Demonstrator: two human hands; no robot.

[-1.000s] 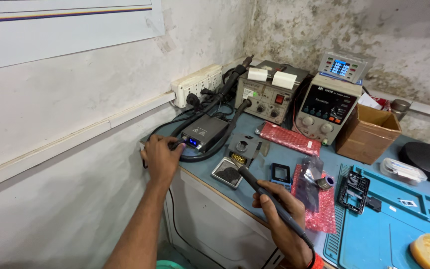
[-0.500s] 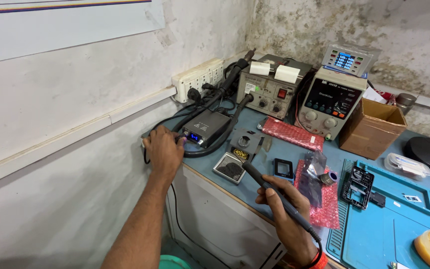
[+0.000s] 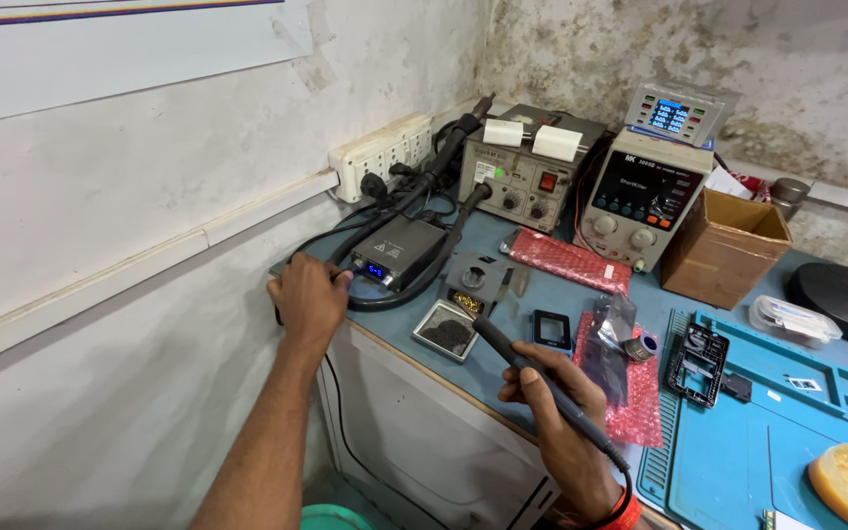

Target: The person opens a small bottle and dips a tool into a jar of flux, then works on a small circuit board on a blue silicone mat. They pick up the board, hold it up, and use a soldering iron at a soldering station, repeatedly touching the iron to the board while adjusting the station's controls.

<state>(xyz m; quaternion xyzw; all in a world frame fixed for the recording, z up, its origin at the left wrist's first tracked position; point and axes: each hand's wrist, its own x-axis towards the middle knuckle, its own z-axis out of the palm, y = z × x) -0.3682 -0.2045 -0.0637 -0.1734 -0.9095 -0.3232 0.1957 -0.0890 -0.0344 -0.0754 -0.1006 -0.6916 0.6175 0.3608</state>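
Blue digits glow on the small grey control box [image 3: 397, 257], where the left hand [image 3: 308, 302] has crept closer since a second ago, its fingers now at the front panel, seemingly pressing a button. The right hand [image 3: 554, 410] keeps its grip closed around the black soldering iron [image 3: 542, 381] above the desk [image 3: 488, 368]. A pink bubble bag [image 3: 569, 260] lies just beyond; a brown cardboard box [image 3: 723, 247] stands further right.

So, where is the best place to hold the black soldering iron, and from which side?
Grip the soldering iron at mid-handle, as the right hand does, coming from the cable end near the table's front edge. The thin tip points away toward the small tray, so keep fingers behind it.
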